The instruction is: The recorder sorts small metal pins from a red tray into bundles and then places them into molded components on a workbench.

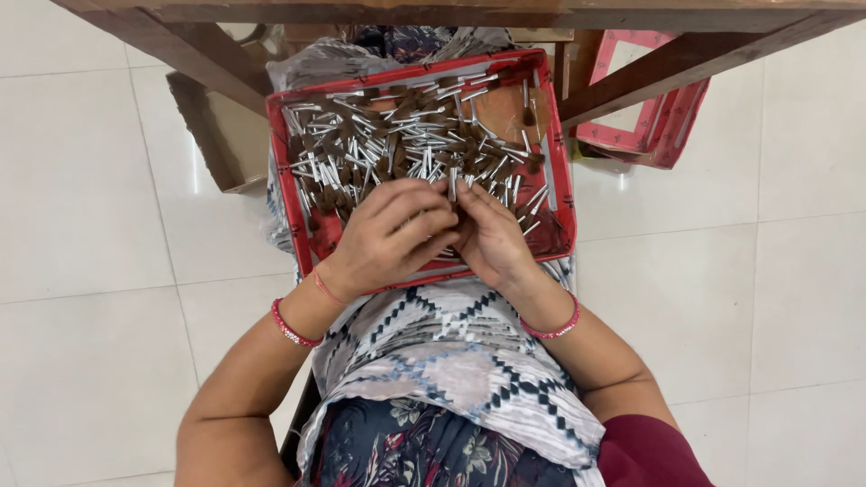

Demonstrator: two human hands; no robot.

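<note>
Head view, looking straight down. Nearest the camera, at 6 o'clock, is the person's lap, covered by a grey and white cloth with a dark diamond pattern [451,347] over a dark floral garment. Both forearms reach up from the lower corners, each wrist wearing red bangles.

Resting on the lap toward 12 o'clock is a shallow red rectangular tray [298,203], heaped with small brush heads: silver metal ferrules tipped with brown bristle tufts [397,135]. A patch of bare brown tray floor shows at 1 o'clock.

The left hand [388,239] is curled, its fingers closed over a small bunch of brush heads at the pile's near edge. The right hand [492,234] meets it from 3 o'clock, fingertips pinching a single silver ferrule [454,183] that stands up between the two hands. How many pieces the left hand holds cannot be told.

Judging from this, the work goes best with the ferrule gripped on its metal, not the bristles, and the hands kept low over the tray so any dropped piece lands back in the pile.

Beyond, at 12 o'clock, runs a brown wooden table frame [631,77]; pink-red flat boxes [645,126] lie at 2 o'clock on pale floor tiles [90,225].
</note>
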